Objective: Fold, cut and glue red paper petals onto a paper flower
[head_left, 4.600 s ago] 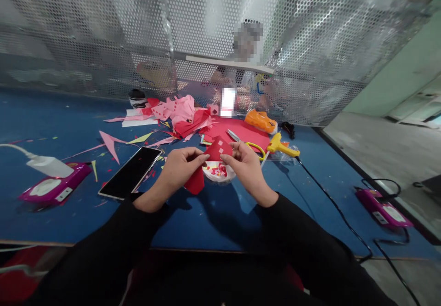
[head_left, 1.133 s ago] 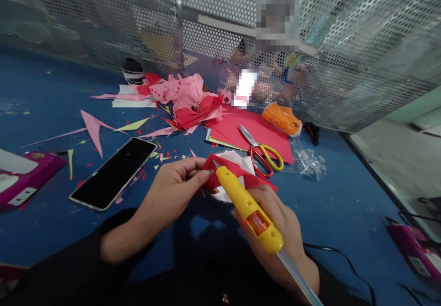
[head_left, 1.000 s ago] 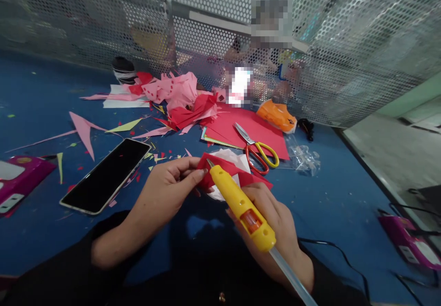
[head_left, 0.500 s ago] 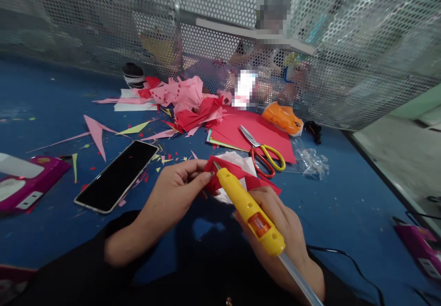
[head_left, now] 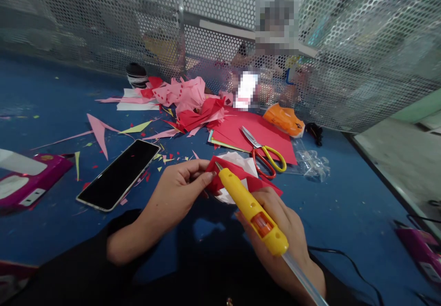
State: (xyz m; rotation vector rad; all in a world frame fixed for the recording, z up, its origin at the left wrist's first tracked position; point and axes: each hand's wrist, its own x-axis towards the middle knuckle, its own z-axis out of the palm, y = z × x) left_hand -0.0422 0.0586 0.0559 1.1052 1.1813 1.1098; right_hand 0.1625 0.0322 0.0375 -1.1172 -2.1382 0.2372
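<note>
My left hand [head_left: 184, 186] pinches the left corner of a folded red paper [head_left: 267, 185] between thumb and fingers. White crumpled paper [head_left: 237, 160] shows behind and beneath the red one. In my right hand [head_left: 285, 225] is a yellow hot glue gun [head_left: 243, 200], its metal tip pointing up and left at the red paper near my left thumb. A clear glue stick [head_left: 305, 280] runs out of its rear end. Whether the tip touches the paper I cannot tell. Just beyond lie scissors [head_left: 263, 154] with one red and one yellow handle.
A phone [head_left: 119, 175] lies left of my hands, among paper scraps [head_left: 98, 133]. Red paper sheets [head_left: 241, 129], crumpled pink paper [head_left: 189, 92], an orange packet [head_left: 284, 120] and clear plastic [head_left: 313, 163] are further back. Purple power strips [head_left: 37, 177] flank me. Behind perforated metal [head_left: 220, 48] sits a person.
The whole view has shifted very slightly. Both hands, the glue gun and the red paper keep the same positions relative to each other.
</note>
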